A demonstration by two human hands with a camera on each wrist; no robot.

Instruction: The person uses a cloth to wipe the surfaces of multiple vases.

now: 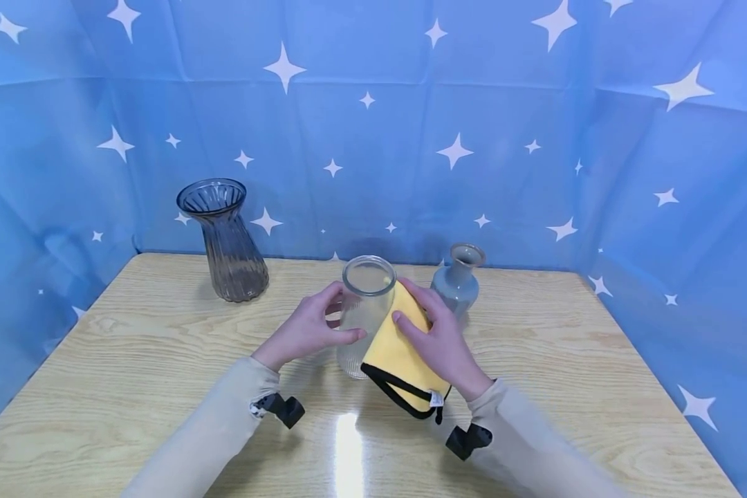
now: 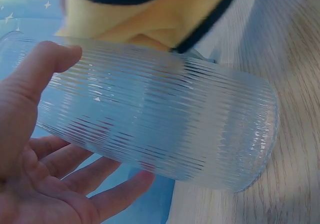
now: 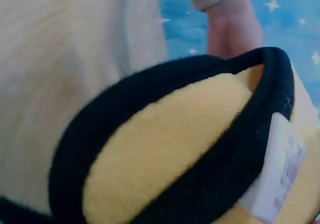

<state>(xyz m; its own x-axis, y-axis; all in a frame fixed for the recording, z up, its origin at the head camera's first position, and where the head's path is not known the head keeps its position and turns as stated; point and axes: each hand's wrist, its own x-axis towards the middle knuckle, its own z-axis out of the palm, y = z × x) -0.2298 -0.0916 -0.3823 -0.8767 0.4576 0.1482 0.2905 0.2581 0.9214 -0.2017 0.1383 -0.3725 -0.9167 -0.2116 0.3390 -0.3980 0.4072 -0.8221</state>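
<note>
A clear ribbed glass vase [image 1: 357, 339] stands on the table, its round rim facing up. My left hand [image 1: 314, 325] is around its left side, thumb across the front and fingers behind. In the left wrist view, the thumb and fingertips meet opposite sides of the ribbed vase [image 2: 150, 114]. My right hand [image 1: 432, 335] grips a folded yellow cloth [image 1: 395, 353] with black edging, thumb on top. The cloth lies against the vase's right side. Up close, the right wrist view shows the yellow cloth [image 3: 165, 144] and its white label [image 3: 277, 169]; the right fingers are mostly hidden.
A dark, fluted glass vase [image 1: 230, 249] with a flared rim stands at the back left. Just beyond my right hand is a small blue-grey vase [image 1: 457, 283], partly hidden. Behind the wooden table [image 1: 131, 373] hangs a blue curtain [image 1: 373, 173] with white stars.
</note>
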